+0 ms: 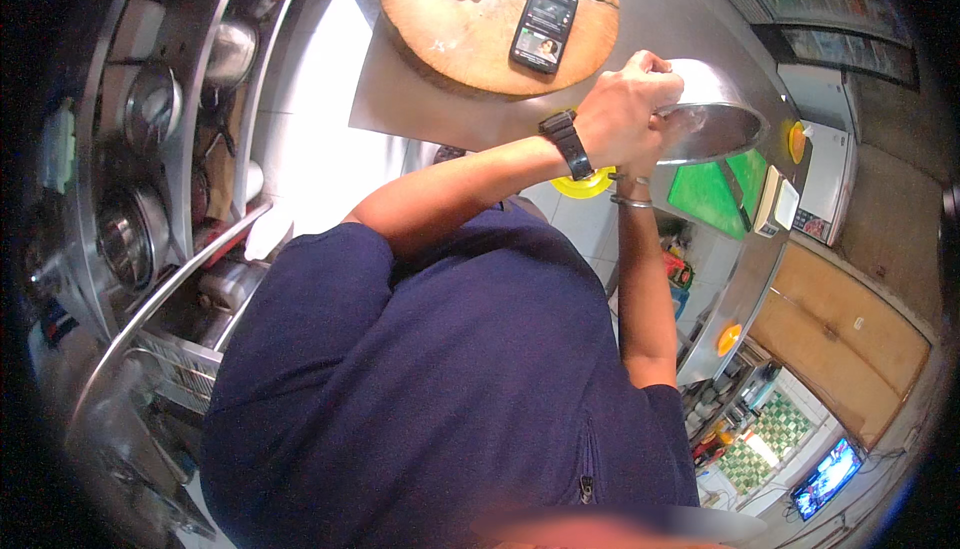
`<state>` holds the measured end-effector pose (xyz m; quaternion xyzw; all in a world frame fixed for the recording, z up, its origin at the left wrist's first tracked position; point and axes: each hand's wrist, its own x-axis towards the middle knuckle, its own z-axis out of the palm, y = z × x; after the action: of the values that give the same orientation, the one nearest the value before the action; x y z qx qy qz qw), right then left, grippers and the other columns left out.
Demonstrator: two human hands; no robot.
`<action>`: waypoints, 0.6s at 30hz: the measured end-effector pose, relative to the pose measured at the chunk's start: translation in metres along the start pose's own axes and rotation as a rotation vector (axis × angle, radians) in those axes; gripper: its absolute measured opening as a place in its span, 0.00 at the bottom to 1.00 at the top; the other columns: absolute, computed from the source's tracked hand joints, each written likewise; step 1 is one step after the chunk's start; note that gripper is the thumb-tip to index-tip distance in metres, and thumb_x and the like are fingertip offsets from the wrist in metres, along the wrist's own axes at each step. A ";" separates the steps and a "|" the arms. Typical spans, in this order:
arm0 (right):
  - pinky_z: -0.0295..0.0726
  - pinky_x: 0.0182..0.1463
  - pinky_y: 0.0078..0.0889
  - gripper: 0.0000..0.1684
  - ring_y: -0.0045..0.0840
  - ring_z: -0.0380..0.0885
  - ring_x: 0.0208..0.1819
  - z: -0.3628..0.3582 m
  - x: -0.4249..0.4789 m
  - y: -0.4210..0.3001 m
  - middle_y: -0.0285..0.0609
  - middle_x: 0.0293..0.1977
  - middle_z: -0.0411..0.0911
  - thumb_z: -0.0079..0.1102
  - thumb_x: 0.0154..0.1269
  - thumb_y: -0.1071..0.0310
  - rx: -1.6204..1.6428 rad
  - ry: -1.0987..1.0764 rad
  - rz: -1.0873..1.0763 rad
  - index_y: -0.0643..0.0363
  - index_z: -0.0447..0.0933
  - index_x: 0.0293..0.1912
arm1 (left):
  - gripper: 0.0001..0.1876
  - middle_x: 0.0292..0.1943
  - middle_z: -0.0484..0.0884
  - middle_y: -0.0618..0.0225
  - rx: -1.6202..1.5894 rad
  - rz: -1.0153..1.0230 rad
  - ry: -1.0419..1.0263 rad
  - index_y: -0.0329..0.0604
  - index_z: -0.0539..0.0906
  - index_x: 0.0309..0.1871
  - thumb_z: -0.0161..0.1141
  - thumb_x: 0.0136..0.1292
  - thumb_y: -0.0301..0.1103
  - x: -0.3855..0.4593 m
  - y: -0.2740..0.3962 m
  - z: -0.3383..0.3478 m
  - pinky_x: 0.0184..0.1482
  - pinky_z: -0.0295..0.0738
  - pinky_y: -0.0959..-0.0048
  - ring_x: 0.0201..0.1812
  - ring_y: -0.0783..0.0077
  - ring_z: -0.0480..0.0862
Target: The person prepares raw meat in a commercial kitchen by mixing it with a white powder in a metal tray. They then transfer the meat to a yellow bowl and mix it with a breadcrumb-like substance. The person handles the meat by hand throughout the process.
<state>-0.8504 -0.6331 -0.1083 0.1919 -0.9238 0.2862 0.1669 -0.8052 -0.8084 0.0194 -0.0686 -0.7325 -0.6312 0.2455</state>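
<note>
My left hand [637,95], with a black watch at the wrist, reaches across to the right. Its fingers grip the near rim of a steel bowl [720,84], which is tilted so that its dark inside shows. My right hand [652,145], with metal bangles at its wrist, is just below the left one and against the bowl. Most of its fingers are hidden, so its hold cannot be made out. A round wooden chopping block [450,24] lies ahead on the steel counter [450,118]. A smartphone [544,28] with a lit screen rests on the block.
Right of the bowl, a knife [735,193] lies on a green cutting board [697,196] beside a small scale [776,200]. A yellow round item [585,185] is below my wrists. Steel shelves [187,99] with pots stand at left. A lit television [825,478] is at lower right.
</note>
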 end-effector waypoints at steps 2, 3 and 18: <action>0.28 0.70 0.54 0.56 0.55 0.27 0.70 -0.002 -0.001 -0.001 0.64 0.67 0.32 0.56 0.57 0.46 0.020 -0.006 0.006 0.63 0.33 0.68 | 0.06 0.41 0.75 0.51 0.008 -0.002 -0.009 0.42 0.72 0.28 0.58 0.46 0.28 0.000 0.005 -0.002 0.37 0.75 0.59 0.39 0.48 0.78; 0.28 0.70 0.54 0.56 0.55 0.27 0.70 -0.003 -0.002 -0.001 0.64 0.67 0.33 0.56 0.57 0.47 0.026 -0.008 0.007 0.63 0.33 0.68 | 0.07 0.42 0.76 0.53 0.011 -0.003 -0.013 0.42 0.72 0.28 0.55 0.43 0.22 0.000 0.006 -0.002 0.37 0.75 0.60 0.40 0.49 0.78; 0.30 0.70 0.52 0.54 0.53 0.30 0.70 -0.007 0.002 -0.008 0.63 0.67 0.36 0.58 0.55 0.48 0.105 0.005 0.062 0.62 0.37 0.68 | 0.10 0.43 0.77 0.51 0.005 0.149 -0.028 0.43 0.75 0.31 0.55 0.41 0.22 -0.001 0.012 0.003 0.37 0.77 0.61 0.40 0.50 0.79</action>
<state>-0.8474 -0.6361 -0.0982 0.1710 -0.9126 0.3396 0.1502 -0.8003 -0.8035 0.0296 -0.1311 -0.7304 -0.6081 0.2819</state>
